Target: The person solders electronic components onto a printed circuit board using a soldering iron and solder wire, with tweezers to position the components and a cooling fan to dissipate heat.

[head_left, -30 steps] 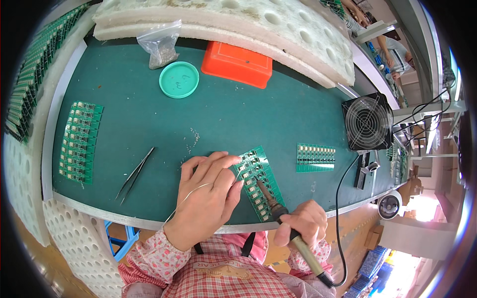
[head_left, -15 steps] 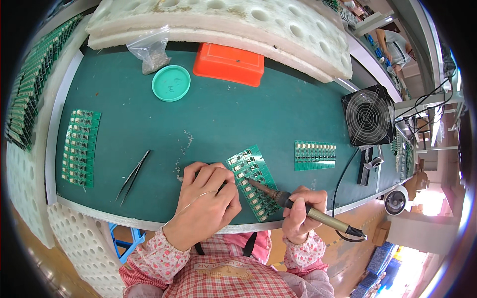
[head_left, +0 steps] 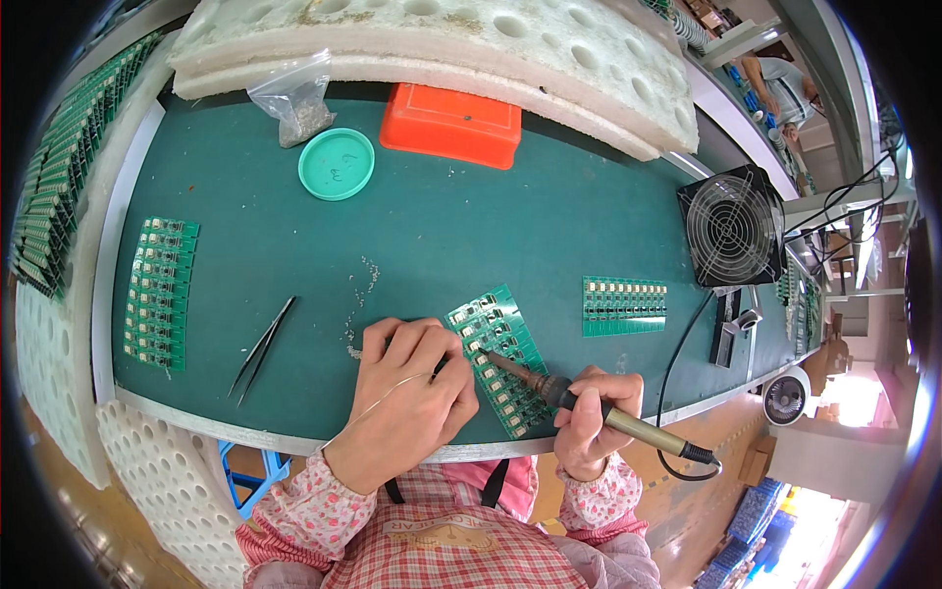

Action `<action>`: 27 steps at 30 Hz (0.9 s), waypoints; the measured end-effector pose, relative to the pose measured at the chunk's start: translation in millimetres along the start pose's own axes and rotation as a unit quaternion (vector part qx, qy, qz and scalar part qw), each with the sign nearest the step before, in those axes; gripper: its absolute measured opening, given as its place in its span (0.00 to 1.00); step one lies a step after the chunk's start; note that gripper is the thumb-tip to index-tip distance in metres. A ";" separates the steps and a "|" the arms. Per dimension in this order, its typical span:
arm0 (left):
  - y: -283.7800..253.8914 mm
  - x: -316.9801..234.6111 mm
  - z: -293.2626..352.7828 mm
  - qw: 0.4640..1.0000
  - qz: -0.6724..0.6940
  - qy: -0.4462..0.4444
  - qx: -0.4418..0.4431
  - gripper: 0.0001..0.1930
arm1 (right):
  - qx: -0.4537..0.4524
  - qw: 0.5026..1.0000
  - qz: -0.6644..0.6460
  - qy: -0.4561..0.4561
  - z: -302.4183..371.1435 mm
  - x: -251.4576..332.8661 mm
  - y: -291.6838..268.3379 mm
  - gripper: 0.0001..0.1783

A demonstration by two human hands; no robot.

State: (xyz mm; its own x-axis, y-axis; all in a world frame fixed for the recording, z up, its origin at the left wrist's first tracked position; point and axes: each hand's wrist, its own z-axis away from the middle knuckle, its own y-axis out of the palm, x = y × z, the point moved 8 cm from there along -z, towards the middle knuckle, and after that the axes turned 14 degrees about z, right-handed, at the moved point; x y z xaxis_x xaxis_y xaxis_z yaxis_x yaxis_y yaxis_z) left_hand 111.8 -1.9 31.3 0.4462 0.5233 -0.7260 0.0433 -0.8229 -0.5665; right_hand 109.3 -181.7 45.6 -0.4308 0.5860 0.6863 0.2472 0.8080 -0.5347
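With my right hand (head_left: 594, 427) I grip a soldering iron (head_left: 655, 434) by its handle. Its tip rests on or just above a green circuit board (head_left: 510, 342) that lies at a slant near the table's front edge. Beside the board's left edge is my left hand (head_left: 407, 398), its fingers curled and closed. A thin solder wire (head_left: 381, 401) runs over the back of that hand into the fingers; its end is hidden. Left of this hand, black tweezers (head_left: 262, 350) lie on the table, and tiny pale components (head_left: 365, 294) are scattered just beyond it.
Other circuit boards lie at the left (head_left: 160, 294) and right (head_left: 624, 306). At the back are a red bin (head_left: 451, 123), a turquoise lid (head_left: 337, 164), a plastic bag (head_left: 302, 103) and white foam (head_left: 442, 49). A black fan (head_left: 731, 231) stands at the right; a co-worker (head_left: 785, 88) sits beyond.
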 end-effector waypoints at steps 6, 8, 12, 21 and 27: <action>0.7 0.3 0.0 1.000 -0.006 -0.001 -0.002 0.07 | -0.018 0.995 -0.031 0.098 3.9 -2.2 0.4 0.12; 1.2 0.7 0.2 1.000 0.002 -0.001 0.003 0.08 | -0.031 0.990 -0.044 0.131 6.7 -4.5 1.3 0.12; 1.4 0.5 0.0 1.000 -0.001 -0.001 0.002 0.07 | -0.049 0.977 -0.074 0.196 12.1 -15.1 0.1 0.08; 1.1 1.4 0.4 1.000 0.004 -0.001 -0.004 0.07 | -0.062 0.966 -0.105 0.226 16.2 -22.6 -0.4 0.05; 1.1 1.6 0.3 1.000 0.002 -0.002 -0.007 0.07 | -0.047 0.979 -0.074 0.184 15.1 -19.5 3.5 0.11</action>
State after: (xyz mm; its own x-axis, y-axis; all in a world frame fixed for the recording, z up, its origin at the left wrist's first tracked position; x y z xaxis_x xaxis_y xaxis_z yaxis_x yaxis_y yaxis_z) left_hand 112.3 -1.9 29.4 0.4436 0.5209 -0.7293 0.0544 -0.8279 -0.5583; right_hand 105.4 -191.2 22.9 -0.1314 0.4295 0.8935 0.2920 0.8781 -0.3791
